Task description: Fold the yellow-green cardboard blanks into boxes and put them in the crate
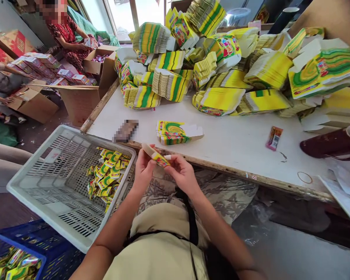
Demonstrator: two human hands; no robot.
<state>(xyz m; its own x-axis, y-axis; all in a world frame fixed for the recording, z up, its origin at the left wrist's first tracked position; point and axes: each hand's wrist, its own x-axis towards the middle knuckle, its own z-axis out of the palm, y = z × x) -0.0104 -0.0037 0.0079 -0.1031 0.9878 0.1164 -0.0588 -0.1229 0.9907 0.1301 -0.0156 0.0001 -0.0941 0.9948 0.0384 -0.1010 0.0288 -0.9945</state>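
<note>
Between my two hands, just over the table's front edge, is a small yellow carton (161,160) with a printed side. My left hand (145,167) grips its left end, where a pale flap stands up. The fingers of my right hand (181,169) close on its right end. On the table just beyond lies a short stack of flat yellow-and-green cartons (173,132) with white flaps. Left of my hands, a white plastic crate (67,163) holds many small yellow-and-green packets (107,175) heaped at its right side.
Bundles of flat cartons (172,81) are piled along the back of the white table (230,140). A dark mug (329,146) and a small packet (274,138) lie right. A blue crate (52,245) stands lower left. Two other people (65,39) sit among cardboard boxes (78,101).
</note>
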